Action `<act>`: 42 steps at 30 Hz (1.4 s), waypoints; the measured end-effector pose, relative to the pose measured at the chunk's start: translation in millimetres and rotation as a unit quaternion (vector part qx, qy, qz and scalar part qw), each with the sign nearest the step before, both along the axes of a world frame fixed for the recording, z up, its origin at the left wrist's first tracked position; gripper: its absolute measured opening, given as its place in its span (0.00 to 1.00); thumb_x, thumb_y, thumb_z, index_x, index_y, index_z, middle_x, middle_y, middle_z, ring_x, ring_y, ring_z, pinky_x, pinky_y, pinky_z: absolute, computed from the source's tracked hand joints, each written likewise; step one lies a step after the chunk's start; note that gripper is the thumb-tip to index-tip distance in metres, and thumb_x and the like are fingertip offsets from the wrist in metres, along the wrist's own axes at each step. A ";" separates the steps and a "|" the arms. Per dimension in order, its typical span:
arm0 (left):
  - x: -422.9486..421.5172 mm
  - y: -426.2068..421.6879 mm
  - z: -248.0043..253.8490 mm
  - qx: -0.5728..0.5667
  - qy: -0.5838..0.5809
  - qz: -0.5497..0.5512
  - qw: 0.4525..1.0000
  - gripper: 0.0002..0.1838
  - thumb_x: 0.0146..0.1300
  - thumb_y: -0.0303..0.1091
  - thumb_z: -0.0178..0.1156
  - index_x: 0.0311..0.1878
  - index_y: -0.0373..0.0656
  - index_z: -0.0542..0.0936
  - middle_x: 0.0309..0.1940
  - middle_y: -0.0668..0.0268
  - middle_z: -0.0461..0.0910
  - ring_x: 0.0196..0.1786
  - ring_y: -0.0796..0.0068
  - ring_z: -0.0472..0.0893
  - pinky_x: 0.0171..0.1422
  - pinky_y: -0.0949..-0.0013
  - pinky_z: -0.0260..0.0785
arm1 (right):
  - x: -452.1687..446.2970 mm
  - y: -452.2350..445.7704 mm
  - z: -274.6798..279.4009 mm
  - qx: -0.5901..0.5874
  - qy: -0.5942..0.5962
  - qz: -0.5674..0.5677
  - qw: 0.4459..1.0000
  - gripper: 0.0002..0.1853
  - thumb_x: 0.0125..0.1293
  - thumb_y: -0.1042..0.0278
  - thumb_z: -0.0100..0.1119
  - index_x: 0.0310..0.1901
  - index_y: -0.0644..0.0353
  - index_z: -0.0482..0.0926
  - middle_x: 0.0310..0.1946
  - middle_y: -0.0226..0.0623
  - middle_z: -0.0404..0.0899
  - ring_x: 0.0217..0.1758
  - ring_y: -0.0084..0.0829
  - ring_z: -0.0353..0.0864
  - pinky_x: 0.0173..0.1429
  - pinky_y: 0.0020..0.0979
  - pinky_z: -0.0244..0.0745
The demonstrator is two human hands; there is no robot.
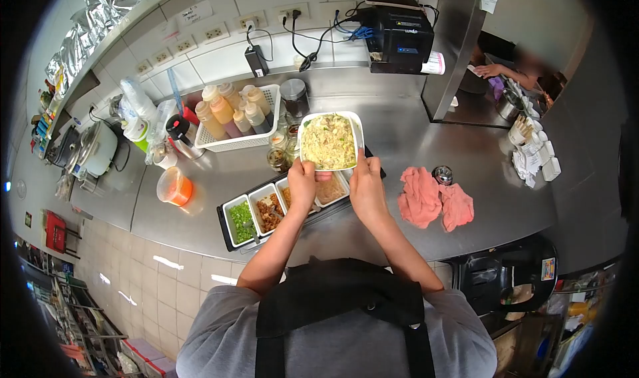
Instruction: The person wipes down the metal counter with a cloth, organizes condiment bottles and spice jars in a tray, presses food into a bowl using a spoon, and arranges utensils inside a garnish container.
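Rice (328, 142), yellow and crumbly, fills a square white dish (361, 138) above the steel bench (496, 208); the left hand (302, 185) and right hand (367, 181) pinch its near corners between their fingers, over the tray of toppings (229, 239).

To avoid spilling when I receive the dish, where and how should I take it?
Probably hold the white dish by its far corners, from the far side: left grip and right grip hold its near edge, and piled food nearly fills it.

The lettering on the black printer (401, 38) is not legible.
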State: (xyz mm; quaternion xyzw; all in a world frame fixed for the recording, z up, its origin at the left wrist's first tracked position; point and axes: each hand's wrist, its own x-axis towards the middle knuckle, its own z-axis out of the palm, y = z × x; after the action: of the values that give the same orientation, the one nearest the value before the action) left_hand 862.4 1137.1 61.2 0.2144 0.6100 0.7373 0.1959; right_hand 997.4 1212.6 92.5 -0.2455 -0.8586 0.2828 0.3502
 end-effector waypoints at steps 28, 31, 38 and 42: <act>-2.8 -5.3 7.4 -0.016 0.009 -0.040 0.999 0.16 0.70 0.30 0.40 0.45 0.22 0.68 0.29 0.49 0.81 0.28 0.61 0.85 0.32 0.67 0.80 | 57.9 55.8 67.0 -0.074 0.003 0.172 0.982 0.11 0.59 0.74 0.58 0.43 0.65 0.82 0.25 0.34 0.74 0.24 0.25 0.70 0.28 0.27 0.67; 0.5 -0.8 5.6 -0.026 0.010 -0.051 0.998 0.15 0.70 0.29 0.39 0.45 0.22 0.68 0.30 0.49 0.81 0.28 0.61 0.85 0.32 0.68 0.80 | 59.1 62.2 54.9 -0.015 -0.040 0.156 0.987 0.11 0.60 0.71 0.57 0.43 0.60 0.83 0.25 0.33 0.76 0.22 0.27 0.72 0.28 0.28 0.66; 25.0 14.9 14.3 -0.034 0.012 -0.117 0.993 0.16 0.70 0.29 0.38 0.47 0.23 0.69 0.33 0.48 0.81 0.29 0.63 0.84 0.35 0.68 0.81 | 74.7 75.2 103.2 0.051 -0.001 -0.013 0.999 0.13 0.62 0.68 0.55 0.47 0.54 0.83 0.28 0.34 0.76 0.25 0.34 0.75 0.31 0.34 0.70; 39.4 31.4 13.6 -0.050 0.015 -0.147 0.988 0.17 0.70 0.29 0.38 0.49 0.22 0.68 0.34 0.48 0.81 0.29 0.62 0.85 0.34 0.68 0.81 | 80.1 106.1 75.8 0.167 -0.075 -0.032 0.983 0.13 0.62 0.69 0.55 0.47 0.52 0.83 0.30 0.34 0.75 0.35 0.38 0.78 0.39 0.38 0.72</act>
State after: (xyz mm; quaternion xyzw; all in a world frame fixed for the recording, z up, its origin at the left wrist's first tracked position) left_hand 901.8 1168.5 74.8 0.3024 0.6106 0.6661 0.3034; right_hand 1077.5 1318.7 168.3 -0.2312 -0.9093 0.1048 0.3296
